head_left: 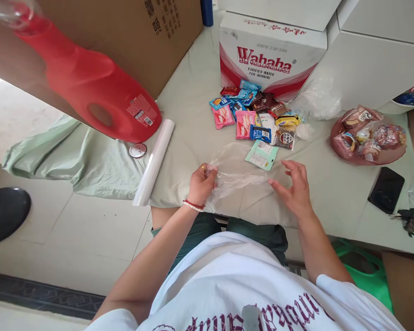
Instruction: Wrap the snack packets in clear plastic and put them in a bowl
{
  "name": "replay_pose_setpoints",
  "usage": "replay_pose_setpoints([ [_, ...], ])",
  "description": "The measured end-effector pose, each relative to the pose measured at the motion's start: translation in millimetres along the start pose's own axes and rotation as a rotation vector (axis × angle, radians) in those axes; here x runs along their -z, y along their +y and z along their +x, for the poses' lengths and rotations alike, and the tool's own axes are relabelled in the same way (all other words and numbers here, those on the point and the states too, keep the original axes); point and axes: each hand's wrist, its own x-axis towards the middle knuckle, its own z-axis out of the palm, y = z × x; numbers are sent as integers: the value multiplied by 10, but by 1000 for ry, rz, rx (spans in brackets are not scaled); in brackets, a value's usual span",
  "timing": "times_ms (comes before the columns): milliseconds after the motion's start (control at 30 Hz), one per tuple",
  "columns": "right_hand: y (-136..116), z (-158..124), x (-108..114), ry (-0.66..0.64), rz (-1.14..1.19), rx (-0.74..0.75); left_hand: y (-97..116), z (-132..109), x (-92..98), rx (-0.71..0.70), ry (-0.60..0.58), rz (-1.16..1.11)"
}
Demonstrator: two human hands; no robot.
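Note:
A clear plastic bag point(236, 177) lies spread at the front of the cloth-covered table, its left side gathered in my left hand point(203, 181). My right hand point(295, 188) is by the bag's right edge, fingers apart and curved, with nothing gripped. Just beyond the bag is a mint-green packet point(261, 155). Behind that is a heap of small wrapped snacks, with a pink wafer packet point(244, 124), a blue packet point(261, 133) and a dark packet point(283, 138) at its near side.
To the left are a roll of plastic film point(154, 163), a round badge point(138, 150) and a big red jug point(103, 92). A Wahaba-style white-and-red carton point(272, 55) stands behind. At right are a pink bowl of snacks point(365, 158), a black phone point(386, 190) and keys point(410, 218).

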Motion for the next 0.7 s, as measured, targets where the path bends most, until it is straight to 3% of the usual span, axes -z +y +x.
replay_pose_setpoints([
  [67, -166, -47, -115, -48, -169, 261, -19, 19, -55, -30, 11, 131],
  [133, -276, -83, -272, -215, -285, 420, -21, 32, -85, -89, 23, 263],
  [233, -283, -132, -474, -343, -413, 438, 13, 73, -51, -131, 64, 442],
  [400, -141, -363, -519, -266, -392, 436, 49, 211, 59, -110, 181, 658],
  [500, -82, -556, -482, -293, -357, 459, -24, 250, 38, -144, 291, 686],
  [567, -54, -652, -479, -300, -363, 452, -109, 218, 11, -321, 413, 704],
  [633, -36, -699, -492, -302, -370, 432, -196, 144, 5, -600, 463, 749],
  [700, -35, -701, -512, -303, -371, 409, -255, 57, 28, -862, 299, 827],
])
